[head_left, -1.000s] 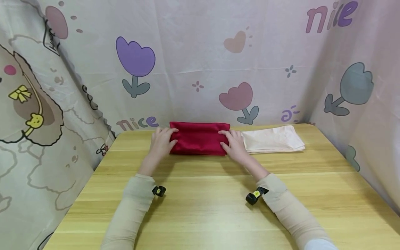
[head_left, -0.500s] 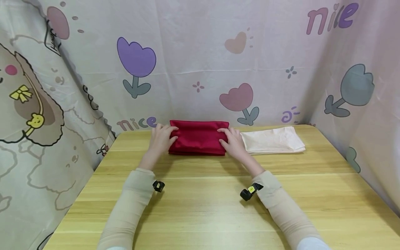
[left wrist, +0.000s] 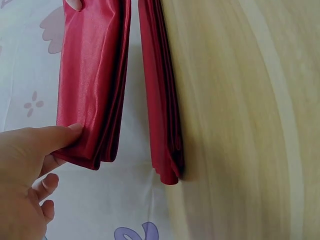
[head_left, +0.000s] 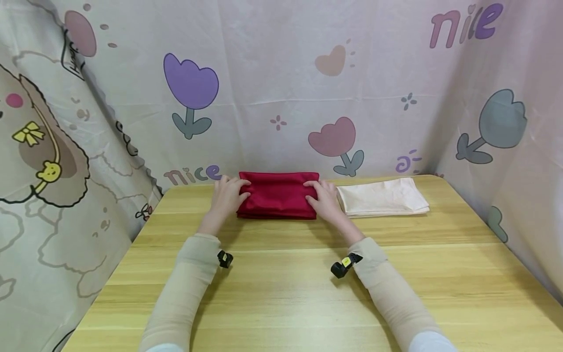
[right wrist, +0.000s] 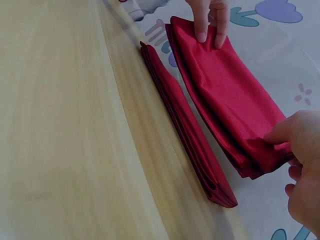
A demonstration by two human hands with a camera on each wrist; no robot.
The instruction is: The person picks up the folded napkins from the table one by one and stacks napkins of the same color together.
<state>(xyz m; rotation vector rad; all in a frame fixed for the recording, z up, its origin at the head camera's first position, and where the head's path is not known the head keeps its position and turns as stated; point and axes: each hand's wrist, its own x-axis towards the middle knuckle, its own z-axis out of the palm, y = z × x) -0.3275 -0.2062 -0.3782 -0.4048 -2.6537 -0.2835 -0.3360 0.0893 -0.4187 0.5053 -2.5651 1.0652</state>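
Both hands hold a folded red satin cloth [head_left: 278, 191] by its two ends at the back of the table. My left hand [head_left: 225, 199] pinches the left end, thumb on the near face, as the left wrist view shows with the thumb [left wrist: 67, 134]. At the other end my right hand [head_left: 326, 201] pinches the cloth the same way; its thumb [right wrist: 281, 133] presses the satin in the right wrist view. Below the held cloth, a second folded red cloth [right wrist: 186, 131] lies on the table, with a gap between the two in both wrist views.
A folded cream-white cloth [head_left: 381, 196] lies just right of the red ones, close to my right hand. The wooden table [head_left: 281, 288] ends at a printed curtain [head_left: 264, 98] behind the cloths. More curtain hangs along the left and right sides.
My right hand has shifted slightly left with its end of the held red cloth. The left hand has stayed nearly in place. More of the cream cloth's left end shows.
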